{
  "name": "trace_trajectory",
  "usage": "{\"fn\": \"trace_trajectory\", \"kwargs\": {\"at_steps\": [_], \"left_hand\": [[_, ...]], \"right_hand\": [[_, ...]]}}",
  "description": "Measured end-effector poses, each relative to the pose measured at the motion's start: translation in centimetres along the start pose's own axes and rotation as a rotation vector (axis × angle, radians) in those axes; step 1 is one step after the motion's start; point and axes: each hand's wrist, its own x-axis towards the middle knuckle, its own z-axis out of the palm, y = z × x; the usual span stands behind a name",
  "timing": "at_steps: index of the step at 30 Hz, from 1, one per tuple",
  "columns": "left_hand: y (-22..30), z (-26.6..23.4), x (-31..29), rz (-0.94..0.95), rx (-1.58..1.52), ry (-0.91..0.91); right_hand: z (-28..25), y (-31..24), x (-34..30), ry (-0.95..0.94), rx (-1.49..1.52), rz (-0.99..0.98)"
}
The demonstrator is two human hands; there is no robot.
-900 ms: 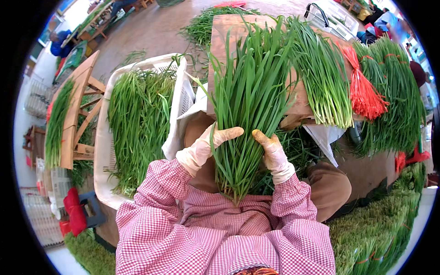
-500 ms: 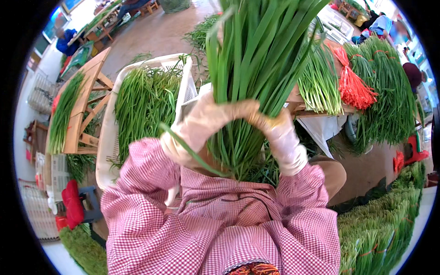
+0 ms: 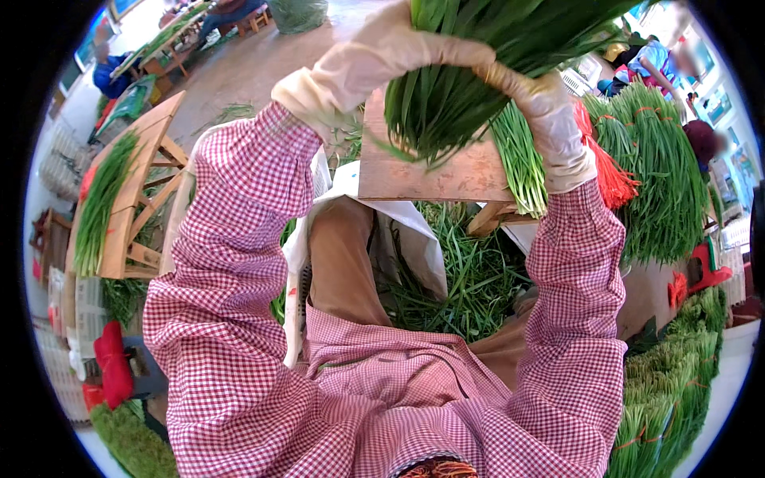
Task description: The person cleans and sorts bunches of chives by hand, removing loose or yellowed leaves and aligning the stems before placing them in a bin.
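A thick bunch of garlic chives (image 3: pixel 450 99) is held up over the wooden tabletop (image 3: pixel 434 171), its upper part running off the top of the view toward the right. My left hand (image 3: pixel 402 49), in a cream glove, closes round the bunch from the left. From the right, my gloved right hand (image 3: pixel 542 99) grips it too, and the fingers of both meet in front of the leaves. Just right of the bunch, a smaller bundle of chives (image 3: pixel 519 163) lies on the tabletop, partly behind my right wrist. Red ties (image 3: pixel 612 171) hang beside it.
Tied chive bundles (image 3: pixel 661 175) are piled at the right, with more at the lower right (image 3: pixel 669 382). Loose leaves (image 3: pixel 466 275) lie under the table. A slanted wooden bench (image 3: pixel 143 191) carries chives at the left. Another person (image 3: pixel 657 64) is at the far right.
Both hands have raised the bunch away from my lap and forward over the tabletop. It now tilts more to the right. The tabletop and my knees have come into view.
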Motion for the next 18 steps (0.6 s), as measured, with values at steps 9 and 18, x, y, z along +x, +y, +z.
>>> {"fn": "trace_trajectory", "kwargs": {"at_steps": [9,18], "left_hand": [[-2.2,0.6,0.9,0.166,0.03,0.077],[3.8,-0.1,3.0,0.505,-0.159,-0.099]], "right_hand": [[0.6,2.5,0.1,0.009,0.024,-0.097],[0.3,-3.6,5.7,0.06,-0.02,-0.119]]}}
